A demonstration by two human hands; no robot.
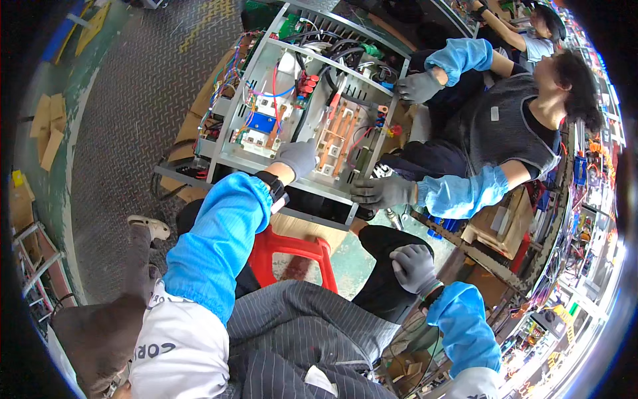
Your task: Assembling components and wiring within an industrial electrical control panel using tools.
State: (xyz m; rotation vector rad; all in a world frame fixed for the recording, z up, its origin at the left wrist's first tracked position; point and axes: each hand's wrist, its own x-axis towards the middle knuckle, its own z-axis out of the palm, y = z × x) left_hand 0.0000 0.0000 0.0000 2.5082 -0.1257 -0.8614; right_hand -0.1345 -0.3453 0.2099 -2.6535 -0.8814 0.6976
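Note:
An open grey metal chassis (232, 156) full of coloured wires, a blue part and copper bars (339, 133) lies tilted in front of me. My left hand (298, 158), in a grey glove with a blue sleeve, rests on its near inner edge next to the copper bars; its fingers are curled and hidden from me. My right hand (413, 266), also gloved, lies on my dark trouser knee with nothing in it. A co-worker seated at the right holds the chassis with one gloved hand (382, 191) on the near right corner and the other hand (419, 86) at the far right side.
A red plastic stool (292, 256) stands under the chassis by my legs. Cardboard boxes (498, 226) and cluttered shelves fill the right. The floor is grey patterned steel plate (133, 120), with cardboard scraps (46, 126) at the left.

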